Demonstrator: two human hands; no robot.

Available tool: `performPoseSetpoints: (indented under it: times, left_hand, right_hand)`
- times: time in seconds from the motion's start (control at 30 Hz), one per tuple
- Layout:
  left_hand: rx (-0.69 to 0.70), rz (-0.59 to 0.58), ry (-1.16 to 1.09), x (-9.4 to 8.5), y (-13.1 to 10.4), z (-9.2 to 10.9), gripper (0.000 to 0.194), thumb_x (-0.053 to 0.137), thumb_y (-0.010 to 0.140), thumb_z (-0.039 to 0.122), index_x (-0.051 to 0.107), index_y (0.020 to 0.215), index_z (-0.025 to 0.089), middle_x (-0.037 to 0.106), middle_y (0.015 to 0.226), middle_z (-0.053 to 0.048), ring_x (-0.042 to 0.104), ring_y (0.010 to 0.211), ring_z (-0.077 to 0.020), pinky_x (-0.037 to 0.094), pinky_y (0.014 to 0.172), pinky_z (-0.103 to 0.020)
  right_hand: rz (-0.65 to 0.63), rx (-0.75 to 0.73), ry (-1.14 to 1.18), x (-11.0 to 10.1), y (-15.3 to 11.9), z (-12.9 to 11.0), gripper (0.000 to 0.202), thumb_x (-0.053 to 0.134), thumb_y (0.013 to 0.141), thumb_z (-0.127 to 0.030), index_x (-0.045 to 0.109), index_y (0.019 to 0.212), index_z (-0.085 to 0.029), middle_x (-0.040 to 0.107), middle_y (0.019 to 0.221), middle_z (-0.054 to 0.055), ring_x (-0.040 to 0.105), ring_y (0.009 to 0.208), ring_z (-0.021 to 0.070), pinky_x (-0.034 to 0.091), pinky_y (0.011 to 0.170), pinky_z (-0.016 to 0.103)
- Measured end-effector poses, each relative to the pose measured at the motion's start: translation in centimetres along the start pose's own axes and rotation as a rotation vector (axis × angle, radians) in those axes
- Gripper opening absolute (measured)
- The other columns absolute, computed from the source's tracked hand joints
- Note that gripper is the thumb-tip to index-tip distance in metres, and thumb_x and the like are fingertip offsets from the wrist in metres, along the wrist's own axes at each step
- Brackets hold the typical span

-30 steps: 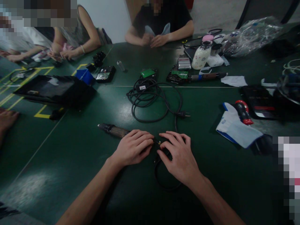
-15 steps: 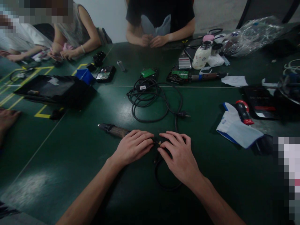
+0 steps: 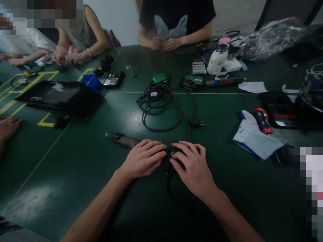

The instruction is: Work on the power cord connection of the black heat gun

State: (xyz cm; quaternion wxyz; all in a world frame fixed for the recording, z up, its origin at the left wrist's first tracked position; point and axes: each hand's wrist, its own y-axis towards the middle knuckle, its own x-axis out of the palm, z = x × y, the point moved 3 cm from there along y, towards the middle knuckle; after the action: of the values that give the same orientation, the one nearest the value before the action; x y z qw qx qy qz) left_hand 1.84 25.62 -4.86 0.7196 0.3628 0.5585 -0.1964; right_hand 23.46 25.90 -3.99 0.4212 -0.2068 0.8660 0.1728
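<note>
My left hand [image 3: 145, 158] is closed over the rear of an electric screwdriver [image 3: 126, 140], which lies on the table with its bit end to the left. Facing it, my right hand [image 3: 193, 166] has its fingers curled over a dark cable connector [image 3: 172, 153]. Small yellow and white marks show in the narrow gap between my fingertips. A black cable [image 3: 180, 203] loops below my right hand. The exact join between screwdriver and connector is hidden by my fingers.
A coiled black power cable [image 3: 161, 129] with a plug lies ahead. Hard drives [image 3: 114, 79], a black tray [image 3: 54, 95], a second electric screwdriver [image 3: 224, 82], a glove [image 3: 256, 139] and a red-black screwdriver [image 3: 263, 120] lie around. Co-workers sit across the table.
My left fingertips have shifted very slightly right, towards my right hand. My right hand and the objects on the table stay in place.
</note>
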Motion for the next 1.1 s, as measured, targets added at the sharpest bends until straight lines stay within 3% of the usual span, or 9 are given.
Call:
performPoseSetpoints:
  times: [0.87, 1.1]
  left_hand:
    - [-0.022, 0.084, 0.021, -0.19, 0.4, 0.12, 0.016, 0.068, 0.101, 0.026, 0.066, 0.116, 0.022, 0.073, 0.125, -0.004, 0.069, 0.116, -0.0201, 0.052, 0.098, -0.037]
    - [-0.039, 0.047, 0.019, -0.24, 0.6, 0.13, 0.019, 0.067, 0.101, 0.029, 0.064, 0.118, 0.022, 0.073, 0.126, -0.004, 0.068, 0.116, -0.0206, 0.052, 0.097, -0.037]
  right_hand:
    - [0.023, -0.013, -0.024, 0.11, 0.02, -0.09, 0.014, 0.058, 0.106, -0.031, 0.071, 0.103, -0.028, 0.065, 0.145, 0.001, 0.049, 0.141, 0.0285, 0.032, 0.111, 0.056]
    - [0.028, -0.014, -0.023, 0.1, -0.03, -0.07, 0.014, 0.058, 0.106, -0.032, 0.071, 0.102, -0.028, 0.065, 0.144, 0.001, 0.049, 0.14, 0.0294, 0.032, 0.111, 0.057]
